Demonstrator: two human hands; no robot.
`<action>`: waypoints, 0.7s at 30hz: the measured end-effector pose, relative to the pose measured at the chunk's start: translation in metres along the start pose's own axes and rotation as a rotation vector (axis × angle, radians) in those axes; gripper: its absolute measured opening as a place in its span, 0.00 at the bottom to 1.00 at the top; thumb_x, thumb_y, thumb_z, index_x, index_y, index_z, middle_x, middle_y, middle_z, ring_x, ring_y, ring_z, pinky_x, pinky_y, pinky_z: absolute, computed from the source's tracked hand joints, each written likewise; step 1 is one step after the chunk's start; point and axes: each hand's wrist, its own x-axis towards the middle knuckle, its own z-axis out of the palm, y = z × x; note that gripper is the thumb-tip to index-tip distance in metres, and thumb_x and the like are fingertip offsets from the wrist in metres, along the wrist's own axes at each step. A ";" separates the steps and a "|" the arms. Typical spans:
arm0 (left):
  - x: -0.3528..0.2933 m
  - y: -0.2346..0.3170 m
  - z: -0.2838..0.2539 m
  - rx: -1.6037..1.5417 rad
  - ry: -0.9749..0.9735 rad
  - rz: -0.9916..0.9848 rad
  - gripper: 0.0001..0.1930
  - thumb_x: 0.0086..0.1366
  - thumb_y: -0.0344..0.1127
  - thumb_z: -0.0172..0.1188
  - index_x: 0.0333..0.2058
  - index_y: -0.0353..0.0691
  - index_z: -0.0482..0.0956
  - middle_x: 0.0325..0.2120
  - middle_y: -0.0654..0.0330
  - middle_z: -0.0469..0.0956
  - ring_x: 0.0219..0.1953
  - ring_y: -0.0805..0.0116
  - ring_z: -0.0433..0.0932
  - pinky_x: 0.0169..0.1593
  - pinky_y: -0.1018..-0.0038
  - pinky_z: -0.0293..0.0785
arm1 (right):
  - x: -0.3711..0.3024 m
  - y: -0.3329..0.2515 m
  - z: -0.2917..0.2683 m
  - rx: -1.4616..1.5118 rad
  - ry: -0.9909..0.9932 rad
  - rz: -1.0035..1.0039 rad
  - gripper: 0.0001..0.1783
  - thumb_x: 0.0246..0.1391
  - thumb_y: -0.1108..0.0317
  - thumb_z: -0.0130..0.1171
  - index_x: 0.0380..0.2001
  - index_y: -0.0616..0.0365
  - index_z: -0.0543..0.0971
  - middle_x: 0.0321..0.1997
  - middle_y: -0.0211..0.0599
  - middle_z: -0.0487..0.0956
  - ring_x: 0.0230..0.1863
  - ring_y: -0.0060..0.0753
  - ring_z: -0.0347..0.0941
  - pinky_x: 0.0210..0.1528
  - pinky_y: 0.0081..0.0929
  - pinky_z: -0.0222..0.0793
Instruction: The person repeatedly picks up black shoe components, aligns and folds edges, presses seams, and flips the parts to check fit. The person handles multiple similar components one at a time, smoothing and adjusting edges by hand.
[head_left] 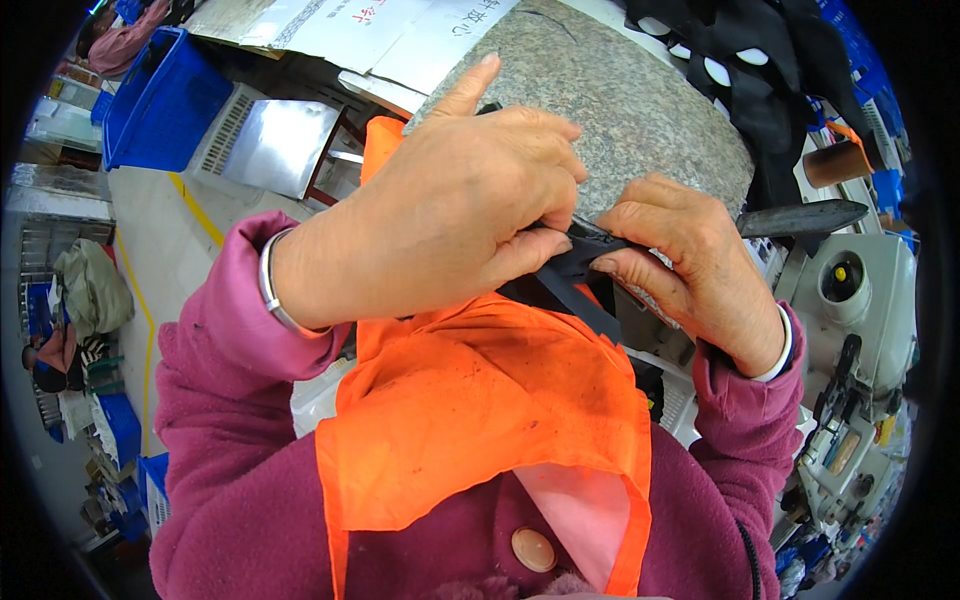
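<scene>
Both hands meet over the near edge of a speckled grey stone slab (640, 110). A piece of thin black sheet material (582, 303) runs between them, with a strip hanging down over my orange apron (480, 400). My left hand (450, 210) pinches the piece between thumb and curled fingers, its index finger stretched out ahead. On the other side my right hand (680, 250) grips it, thumb below and fingers bent over the top. The left hand's fingers partly cover where the piece is held. Beyond the right wrist lies a dark, pointed, blade-like thing (805, 217).
Black cut pieces with oval holes (770, 90) lie at the slab's far right. White sheets (370, 35) cover the table at the far left. A blue bin (165, 105) and a metal-topped stool (280, 145) stand left. A pale machine (860, 310) is at the right.
</scene>
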 end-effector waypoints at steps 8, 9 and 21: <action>-0.006 -0.001 0.001 -0.064 -0.039 -0.079 0.09 0.52 0.29 0.66 0.24 0.45 0.73 0.26 0.66 0.77 0.43 0.63 0.79 0.67 0.43 0.47 | 0.001 0.001 0.010 0.112 0.141 0.044 0.09 0.44 0.72 0.63 0.31 0.62 0.76 0.29 0.41 0.74 0.33 0.46 0.71 0.36 0.35 0.67; -0.007 -0.001 0.002 -0.079 -0.030 -0.084 0.09 0.52 0.28 0.66 0.24 0.45 0.72 0.26 0.66 0.77 0.42 0.64 0.79 0.67 0.43 0.47 | 0.001 0.002 0.011 0.102 0.153 0.044 0.09 0.44 0.72 0.63 0.31 0.62 0.76 0.29 0.41 0.75 0.33 0.46 0.71 0.36 0.35 0.67; -0.014 -0.002 0.006 -0.135 0.046 -0.107 0.15 0.47 0.32 0.73 0.25 0.44 0.71 0.26 0.67 0.78 0.42 0.66 0.80 0.67 0.42 0.47 | 0.005 0.003 0.021 0.161 0.205 0.033 0.05 0.44 0.76 0.61 0.27 0.62 0.76 0.24 0.38 0.73 0.29 0.42 0.70 0.33 0.32 0.65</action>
